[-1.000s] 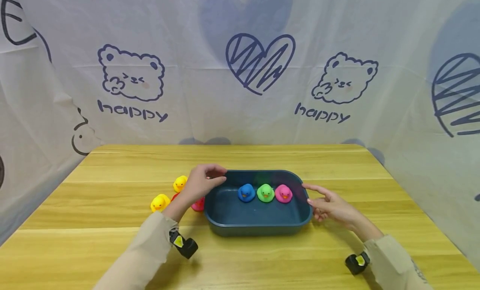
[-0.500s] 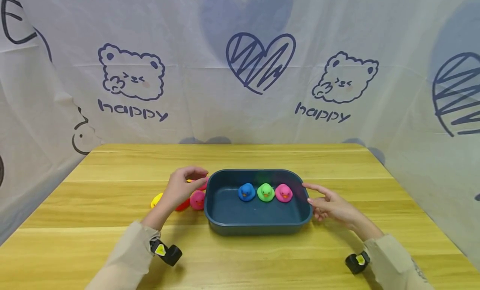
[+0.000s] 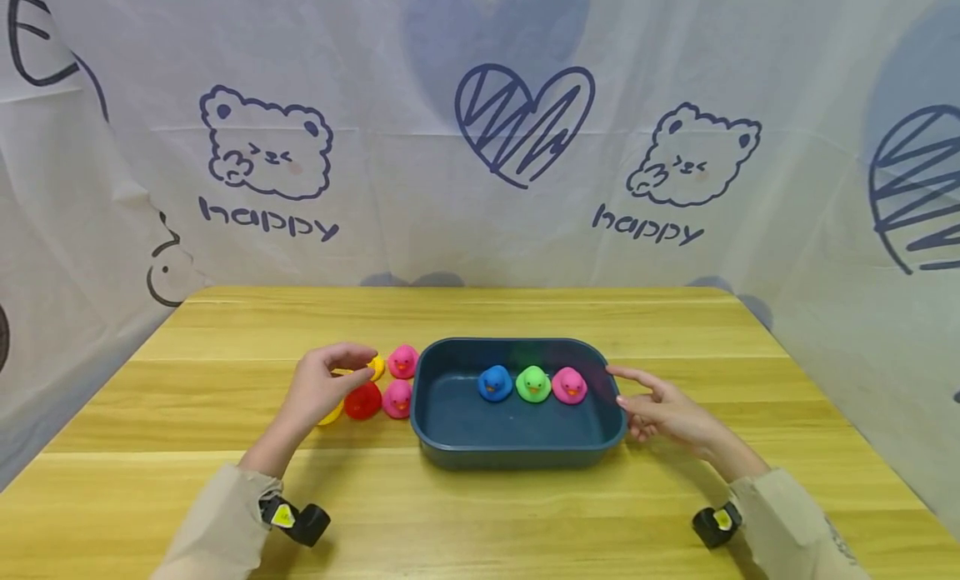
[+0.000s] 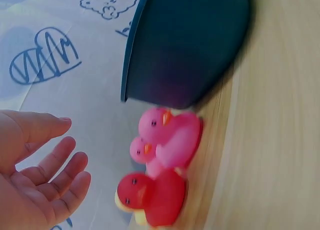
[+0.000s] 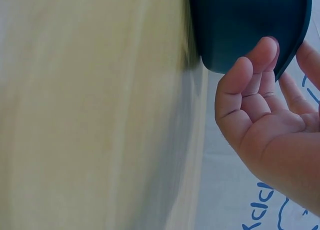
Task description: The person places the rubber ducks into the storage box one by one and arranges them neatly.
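Note:
My left hand [image 3: 322, 388] hovers above the ducks left of the basin, fingers loosely bent and holding nothing. Below and beside it are a red duck [image 3: 363, 402], two pink ducks [image 3: 397, 399] and yellow ducks [image 3: 331, 414] that the hand partly covers. The left wrist view has the red duck [image 4: 162, 200] and pink ducks [image 4: 175, 140] apart from the fingers. At the dark blue basin [image 3: 517, 457], my right hand [image 3: 671, 413] has its extended fingers against the right end. Inside the basin sit a blue duck [image 3: 495, 384], a green duck [image 3: 533, 384] and a pink duck [image 3: 569, 386] in a row.
The wooden table [image 3: 525, 530] runs back to a white cloth [image 3: 405, 172] printed with bears and hearts. Small black cameras [image 3: 303, 523] are strapped at both wrists.
My left hand has moved left from the basin's left rim to over the yellow ducks, uncovering the pink and red ones. The right hand and basin stay put.

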The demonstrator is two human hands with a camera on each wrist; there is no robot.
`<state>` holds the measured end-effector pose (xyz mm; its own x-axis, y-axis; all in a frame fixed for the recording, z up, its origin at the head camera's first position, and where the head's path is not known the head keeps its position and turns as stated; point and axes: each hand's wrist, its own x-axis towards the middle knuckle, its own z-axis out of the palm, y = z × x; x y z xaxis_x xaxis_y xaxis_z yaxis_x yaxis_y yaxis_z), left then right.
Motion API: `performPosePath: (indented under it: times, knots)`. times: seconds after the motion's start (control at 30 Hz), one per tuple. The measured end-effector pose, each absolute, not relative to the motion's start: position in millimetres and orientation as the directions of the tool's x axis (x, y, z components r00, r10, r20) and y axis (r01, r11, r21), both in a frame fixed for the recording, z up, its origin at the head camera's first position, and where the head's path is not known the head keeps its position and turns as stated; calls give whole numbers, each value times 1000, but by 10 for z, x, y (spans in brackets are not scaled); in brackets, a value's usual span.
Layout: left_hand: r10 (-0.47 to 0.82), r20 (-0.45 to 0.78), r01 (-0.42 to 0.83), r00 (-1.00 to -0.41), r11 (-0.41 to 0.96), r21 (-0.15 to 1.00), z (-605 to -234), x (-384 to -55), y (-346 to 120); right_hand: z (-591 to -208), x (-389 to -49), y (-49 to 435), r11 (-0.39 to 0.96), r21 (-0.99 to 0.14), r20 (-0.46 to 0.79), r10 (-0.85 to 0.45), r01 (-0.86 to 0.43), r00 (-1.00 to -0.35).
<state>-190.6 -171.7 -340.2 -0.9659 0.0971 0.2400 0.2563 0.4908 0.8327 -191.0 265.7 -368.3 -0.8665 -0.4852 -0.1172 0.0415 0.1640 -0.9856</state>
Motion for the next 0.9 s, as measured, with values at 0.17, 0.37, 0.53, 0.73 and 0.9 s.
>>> performPosePath:
  times: [0.17, 0.37, 0.53, 0.73, 0.9]
  knots:
    - [65, 208, 211, -976, 513, 832, -3438, -1882, -1881, -3687, -1908, 2660, 158, -987, -115, -492, 41, -863]
    - [58, 211, 210, -976, 525, 825, -3477, -1861, -2074, -3692, -1909, 2666, 152, -988, -110, -498, 38, -860]
    - [58, 157, 164, -986, 523, 836, -3496, -1861, -2192, -3690, -1910, 2665, 152, -988, -106, -496, 35, -862]
    - [86, 89, 122, -992, 531, 838, -3553, -1885, -2315, -3688, -1914, 2660, 155, -987, -110, -493, 37, -863]
    - [125, 64, 120, -990, 522, 844, -3626, -1910, -2401, -3686, -1912, 2660, 159, -987, -109, -491, 34, -864]
